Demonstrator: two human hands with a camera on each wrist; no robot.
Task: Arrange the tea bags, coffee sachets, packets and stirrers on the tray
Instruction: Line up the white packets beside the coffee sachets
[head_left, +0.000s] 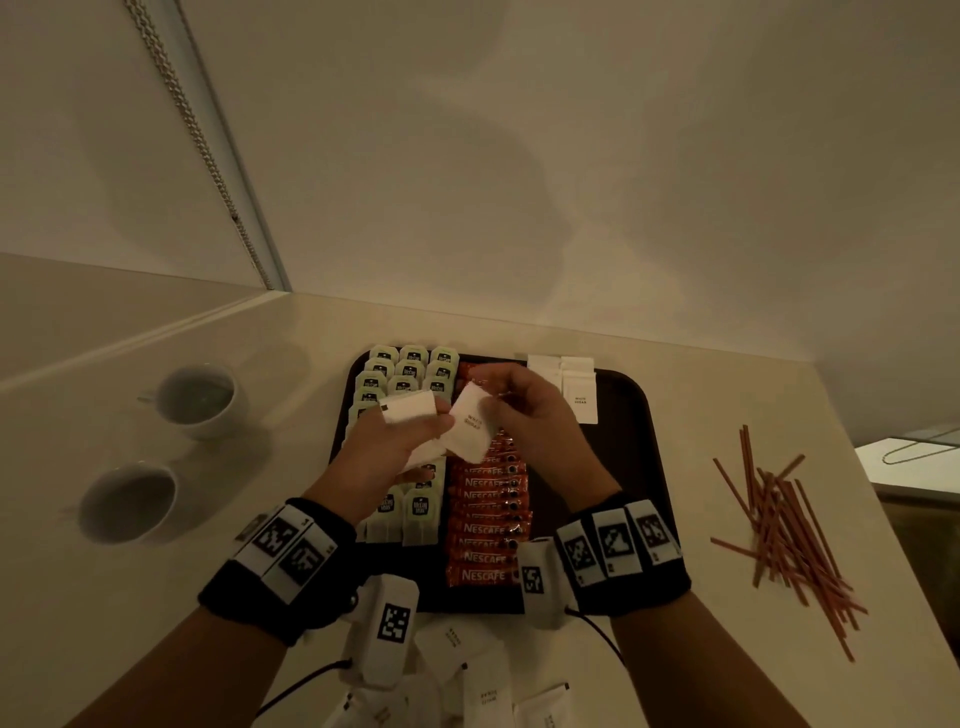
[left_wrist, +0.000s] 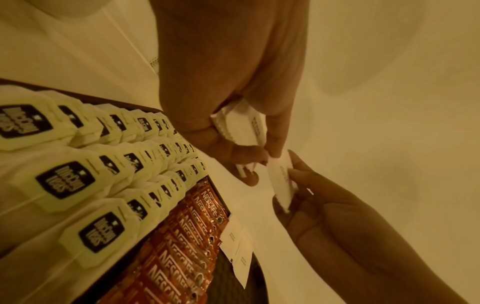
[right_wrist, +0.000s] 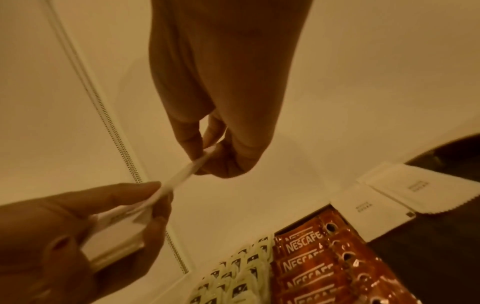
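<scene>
Over the dark tray (head_left: 623, 441), my left hand (head_left: 441, 423) grips a small stack of white sugar packets (head_left: 410, 410), also seen from the left wrist (left_wrist: 244, 125). My right hand (head_left: 493, 402) pinches a single white sugar packet (head_left: 470, 428) by one end. In the right wrist view that packet (right_wrist: 182, 176) shows edge-on, its other end at the left hand's fingertips (right_wrist: 153, 187). On the tray lie rows of green tea bags (head_left: 410, 369), orange Nescafe sachets (head_left: 485, 530) and a few sugar packets (head_left: 576, 389). Brown stirrers (head_left: 784, 525) lie in a loose pile on the counter, right of the tray.
Two white cups (head_left: 200, 397) (head_left: 130, 501) stand on the counter left of the tray. More loose sugar packets (head_left: 483, 675) lie on the counter in front of the tray, under my wrists. The wall runs close behind the tray. The counter's edge drops off at the right.
</scene>
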